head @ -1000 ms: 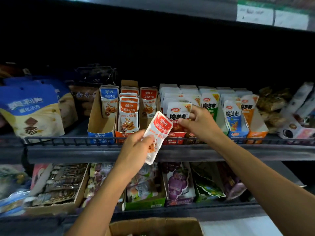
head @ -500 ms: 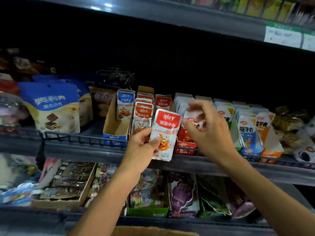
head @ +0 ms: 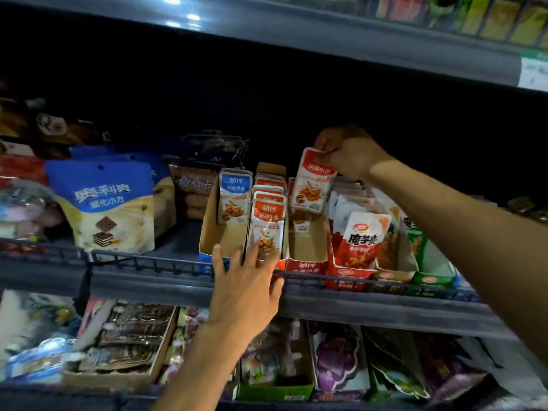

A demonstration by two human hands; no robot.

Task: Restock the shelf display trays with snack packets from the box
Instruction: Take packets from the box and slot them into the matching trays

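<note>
My right hand [head: 350, 152] pinches the top edge of a red-and-white snack packet [head: 312, 185] and holds it upright above the red display tray [head: 307, 264], which has one or two packets at its back. My left hand [head: 246, 283] is spread with straight fingers; its fingertips touch the front packet [head: 267, 221] in the orange tray beside it. Left of that stands a blue tray [head: 209, 235] with one blue-topped packet [head: 234, 197]. The supply box is out of view.
A wire rail [head: 142, 259] runs along the shelf's front edge. Right of the red tray stand trays of red, green and blue konjac packets [head: 360, 241]. A large blue wafer bag [head: 103, 203] sits at left. The lower shelf holds more boxed snacks.
The red packet passed from my left hand to my right, which lifted it up over the red tray. My left hand dropped to the orange tray's front packet. The view shifted closer.
</note>
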